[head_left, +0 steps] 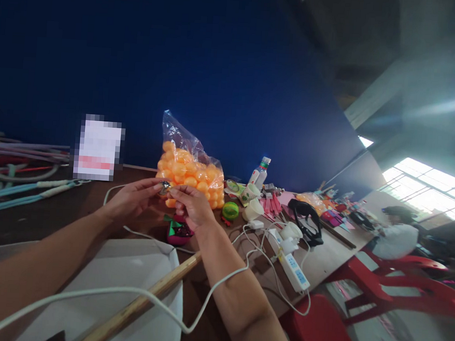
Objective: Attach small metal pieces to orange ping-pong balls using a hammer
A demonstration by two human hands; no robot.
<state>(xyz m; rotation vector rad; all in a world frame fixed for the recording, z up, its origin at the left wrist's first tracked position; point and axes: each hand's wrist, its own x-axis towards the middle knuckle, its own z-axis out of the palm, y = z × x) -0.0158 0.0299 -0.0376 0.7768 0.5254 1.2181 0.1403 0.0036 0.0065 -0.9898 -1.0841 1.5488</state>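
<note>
My left hand (134, 199) and my right hand (194, 204) meet above the table, both closed in a pinch. Between their fingertips is a small shiny silvery piece (165, 188), too small and partly covered for me to tell its kind. Right behind the hands stands a clear plastic bag (192, 167) full of orange egg-shaped balls. Below my right hand lies a small magenta and green pouch-like thing (179, 231) with dark bits in it. A green striped ball (230, 210) rests to the right of the bag.
A white tray (139, 252) with a wooden stick (140, 304) across it is in front. White cables run to a power strip (295, 271). A bottle (260, 173), cups (252, 210) and black straps (307, 223) lie right. Red chairs (399, 284) and a person (396, 239) are beyond.
</note>
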